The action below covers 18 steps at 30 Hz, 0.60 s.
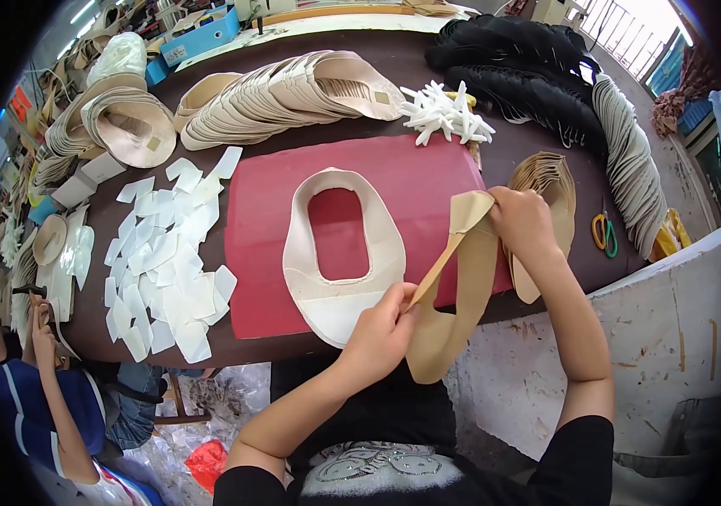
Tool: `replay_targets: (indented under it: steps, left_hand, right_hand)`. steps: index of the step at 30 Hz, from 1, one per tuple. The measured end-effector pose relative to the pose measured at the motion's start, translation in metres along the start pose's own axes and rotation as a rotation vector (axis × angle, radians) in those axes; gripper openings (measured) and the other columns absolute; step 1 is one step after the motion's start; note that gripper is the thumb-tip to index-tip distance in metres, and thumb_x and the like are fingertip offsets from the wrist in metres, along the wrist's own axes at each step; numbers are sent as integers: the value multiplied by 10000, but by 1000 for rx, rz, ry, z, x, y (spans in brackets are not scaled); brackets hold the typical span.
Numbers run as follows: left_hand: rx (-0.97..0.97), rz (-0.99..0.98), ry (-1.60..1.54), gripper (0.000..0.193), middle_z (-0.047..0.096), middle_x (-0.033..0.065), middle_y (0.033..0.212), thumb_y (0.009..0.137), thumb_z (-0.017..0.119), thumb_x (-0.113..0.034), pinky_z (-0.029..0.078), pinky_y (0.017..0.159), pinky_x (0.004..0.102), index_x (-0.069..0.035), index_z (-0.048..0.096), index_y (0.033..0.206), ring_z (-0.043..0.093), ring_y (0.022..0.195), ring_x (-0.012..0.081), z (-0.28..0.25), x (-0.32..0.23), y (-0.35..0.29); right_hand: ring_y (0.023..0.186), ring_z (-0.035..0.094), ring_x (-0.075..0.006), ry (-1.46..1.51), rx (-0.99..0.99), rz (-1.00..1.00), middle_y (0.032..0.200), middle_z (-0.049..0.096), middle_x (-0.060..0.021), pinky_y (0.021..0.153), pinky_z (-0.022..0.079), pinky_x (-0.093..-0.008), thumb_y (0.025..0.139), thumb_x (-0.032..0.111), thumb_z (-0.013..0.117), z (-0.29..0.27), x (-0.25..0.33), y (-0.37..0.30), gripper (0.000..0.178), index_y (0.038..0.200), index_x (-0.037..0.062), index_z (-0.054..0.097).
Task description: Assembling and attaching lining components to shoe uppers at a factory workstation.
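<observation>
Between my hands is a tan shoe lining (472, 282), a loop-shaped piece lifted over the right front of the red mat (261, 202). My left hand (375, 339) pinches one edge of it near the table's front edge. Farther up and to the right, my right hand (526, 224) has its fingers closed on the lining's far end. An off-white shoe upper (343, 314) lies flat on the mat with its oval opening showing red, just left of the lining. Beyond my right hand stands a stack of tan linings (556, 181), partly hidden by my forearm.
White stiffener pieces (170, 261) are scattered left of the mat. Behind it lie a row of nested beige uppers (280, 97), a pile of white strips (446, 114) and black pieces (512, 63). Scissors (605, 234) lie at right. A co-worker's hand (42, 337) holds a hammer at far left.
</observation>
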<state>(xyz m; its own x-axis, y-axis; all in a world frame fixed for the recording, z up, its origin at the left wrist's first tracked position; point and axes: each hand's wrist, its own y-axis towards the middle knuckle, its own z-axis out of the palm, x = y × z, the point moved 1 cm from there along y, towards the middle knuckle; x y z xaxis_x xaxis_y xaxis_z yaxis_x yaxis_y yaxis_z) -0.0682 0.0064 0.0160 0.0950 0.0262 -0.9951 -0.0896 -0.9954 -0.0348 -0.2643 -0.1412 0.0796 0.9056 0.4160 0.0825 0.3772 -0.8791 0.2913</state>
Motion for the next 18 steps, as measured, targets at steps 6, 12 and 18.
replay_targets:
  steps: [6,12,18]
  left_hand:
    - [96,-329,-550,297,636,172,1188,981,424,-113,572,594,276,8,417,1252,679,835,217,-8,8,1]
    - [314,-371,-626,418,636,173,1217,953,466,-119,587,589,246,14,357,1334,693,853,213,-7,1,2]
    - [96,4,-415,356,664,112,1155,960,452,-108,557,588,241,-12,448,1304,670,832,176,-53,-63,54]
  right_hand:
    - [573,574,-167,500,274,588,655,639,-91,545,468,-284,830,225,724,-23,4,-71,298,904,-60,677]
    - [570,485,-88,1255,375,594,674,595,-37,531,433,-213,903,133,636,27,17,-147,183,858,-43,666]
    - [639,567,-78,1209,-104,426,863,666,-62,565,451,-186,949,166,600,-11,31,-33,244,1058,-48,638]
